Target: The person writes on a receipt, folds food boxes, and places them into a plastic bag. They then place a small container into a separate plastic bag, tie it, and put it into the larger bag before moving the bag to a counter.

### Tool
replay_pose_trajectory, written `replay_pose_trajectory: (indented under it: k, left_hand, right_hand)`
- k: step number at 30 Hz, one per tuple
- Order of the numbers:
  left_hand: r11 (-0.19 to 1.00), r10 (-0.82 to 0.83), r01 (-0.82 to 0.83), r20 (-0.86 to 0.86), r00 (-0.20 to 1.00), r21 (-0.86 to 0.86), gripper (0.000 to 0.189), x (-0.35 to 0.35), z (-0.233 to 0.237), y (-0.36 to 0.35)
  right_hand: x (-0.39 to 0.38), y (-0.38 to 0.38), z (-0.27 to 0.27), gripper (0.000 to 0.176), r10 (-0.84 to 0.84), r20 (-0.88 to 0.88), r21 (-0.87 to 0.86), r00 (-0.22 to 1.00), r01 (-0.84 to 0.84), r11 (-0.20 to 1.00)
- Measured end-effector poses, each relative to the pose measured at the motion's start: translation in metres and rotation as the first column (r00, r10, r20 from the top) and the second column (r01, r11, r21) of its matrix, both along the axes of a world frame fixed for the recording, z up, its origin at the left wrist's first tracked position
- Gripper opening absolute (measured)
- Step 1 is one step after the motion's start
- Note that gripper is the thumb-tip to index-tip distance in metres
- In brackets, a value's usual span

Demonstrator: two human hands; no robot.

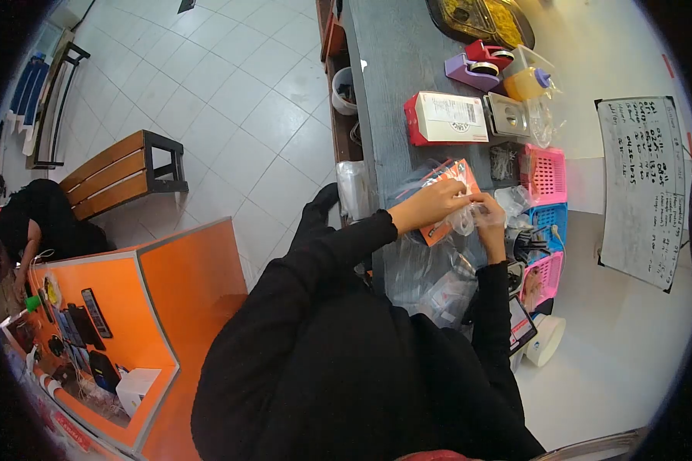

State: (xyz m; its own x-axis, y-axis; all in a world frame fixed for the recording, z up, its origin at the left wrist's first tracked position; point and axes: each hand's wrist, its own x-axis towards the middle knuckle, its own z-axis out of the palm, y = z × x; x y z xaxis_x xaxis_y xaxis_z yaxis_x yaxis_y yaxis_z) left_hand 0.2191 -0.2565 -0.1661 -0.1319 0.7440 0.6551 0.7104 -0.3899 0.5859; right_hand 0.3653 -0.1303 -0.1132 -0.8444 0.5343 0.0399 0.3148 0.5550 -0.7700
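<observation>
Both hands meet over an orange packet (458,170) with white print, lying on the dark table. Clear plastic that looks like a bag (464,223) surrounds it and bunches up between my fingers. My left hand (436,203) reaches across the packet, its fingertips pinching the plastic. Close beside it, my right hand (488,223) is closed on the bunched plastic too. The fingertips nearly touch, and the exact grip of each is partly hidden. More clear plastic bags (446,296) lie nearer my body, below the packet.
A red-and-white box (447,118), tape dispensers (473,71) and a yellow bottle (527,83) stand farther up the table (388,69). Pink and blue baskets (544,175) line the right edge. A whiteboard (640,192) is on the wall. Another person (42,219) sits behind an orange counter (188,292).
</observation>
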Motion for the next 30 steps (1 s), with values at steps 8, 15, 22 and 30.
replay_pose_trajectory:
  k: [8, 15, 22, 30]
  left_hand:
    - [0.988, -0.092, 0.115, 0.211, 0.973, -0.102, 0.022, -0.013, 0.001, 0.013]
    - [0.931, -0.179, 0.233, 0.208, 0.962, -0.279, 0.016, -0.028, 0.016, 0.037]
    - [0.806, -0.188, 0.218, 0.111, 0.976, -0.551, 0.025, -0.034, 0.054, 0.041]
    - [0.476, 0.061, 0.581, 0.684, 0.727, -0.660, 0.021, -0.047, 0.045, 0.060]
  right_hand:
    - [0.022, 0.006, -0.004, 0.016, -0.008, -0.039, 0.415, 0.999, 0.023, 0.909]
    - [0.011, -0.014, -0.012, 0.017, -0.024, -0.147, 0.314, 0.989, 0.070, 0.947]
    - [0.022, -0.002, -0.018, 0.020, 0.067, -0.107, 0.468, 0.992, -0.009, 0.883]
    - [0.009, -0.034, -0.004, 0.013, -0.080, -0.226, 0.099, 0.971, 0.105, 0.990]
